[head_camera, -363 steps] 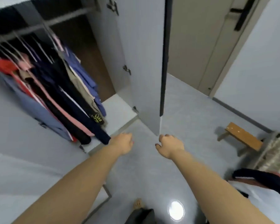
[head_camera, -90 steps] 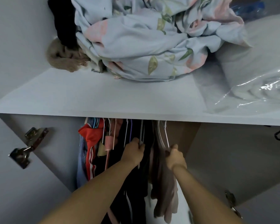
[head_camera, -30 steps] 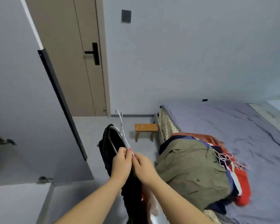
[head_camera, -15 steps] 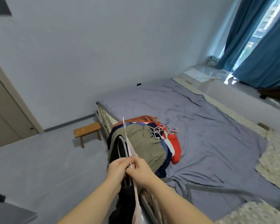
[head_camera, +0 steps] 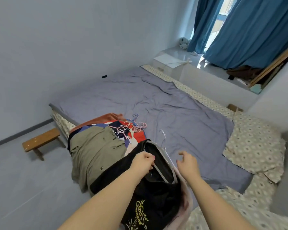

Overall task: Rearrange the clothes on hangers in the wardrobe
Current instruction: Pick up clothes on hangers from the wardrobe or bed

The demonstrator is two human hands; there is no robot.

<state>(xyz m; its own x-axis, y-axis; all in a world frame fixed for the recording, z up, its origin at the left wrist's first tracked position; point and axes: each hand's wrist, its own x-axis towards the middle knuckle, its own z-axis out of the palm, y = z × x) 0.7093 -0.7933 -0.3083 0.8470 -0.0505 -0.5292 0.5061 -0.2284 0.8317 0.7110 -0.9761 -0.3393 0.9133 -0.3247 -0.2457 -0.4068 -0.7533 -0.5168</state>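
Observation:
A black garment with a yellow print (head_camera: 150, 196) lies on its white hanger (head_camera: 163, 156) at the near edge of the bed. My left hand (head_camera: 142, 163) grips the hanger's bar at the collar. My right hand (head_camera: 187, 163) hovers just right of the hanger with relaxed fingers and holds nothing. A pale pink garment (head_camera: 188, 201) lies under the black one. Further left is a pile of clothes (head_camera: 96, 146) with an olive garment on top. Several pink and blue hangers (head_camera: 130, 127) lie tangled at the pile's far end.
The bed (head_camera: 165, 105) has a purple-grey sheet. A patterned quilt (head_camera: 254, 146) lies along its right side. A small wooden stool (head_camera: 42, 141) stands on the grey floor at the left. Blue curtains (head_camera: 249, 30) hang over a window ledge at the back right.
The black garment on its hanger has come down onto the bed beside the pile. My right hand has let go of the hanger and moved right. The view has turned further toward the bed.

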